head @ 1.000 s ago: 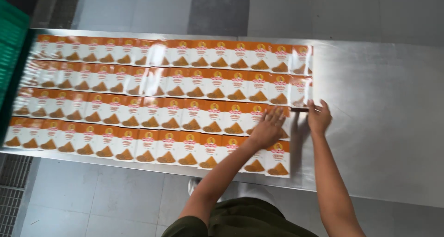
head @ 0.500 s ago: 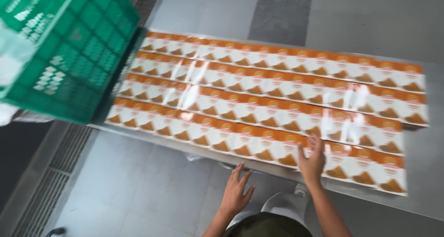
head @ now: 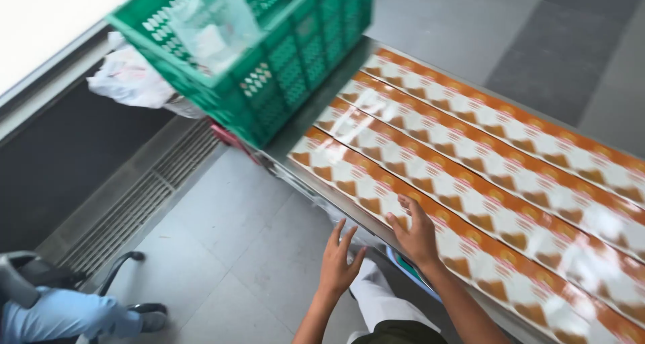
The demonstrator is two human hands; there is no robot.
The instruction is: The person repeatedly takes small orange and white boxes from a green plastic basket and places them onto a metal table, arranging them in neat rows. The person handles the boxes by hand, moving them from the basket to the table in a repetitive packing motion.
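Observation:
Several long strips of orange-and-white printed sachets [head: 470, 149] lie side by side on a steel table [head: 306, 125]. My right hand [head: 415, 233] rests flat on the near edge of the closest strip, fingers spread. In front of the table's edge my left hand [head: 338, 260] hovers in the air with its fingers apart and nothing in it.
A green plastic crate [head: 282, 55] with clear bags inside stands at the table's left end. A white plastic bag [head: 131, 78] lies beside it. A floor grate [head: 141, 196] runs along the left. A wheeled chair base and a blue-clothed leg [head: 64, 310] are at the lower left.
The view has swung left, bringing the crate and floor into sight. My hands have slid left along the near strip; my left hand has come off the table.

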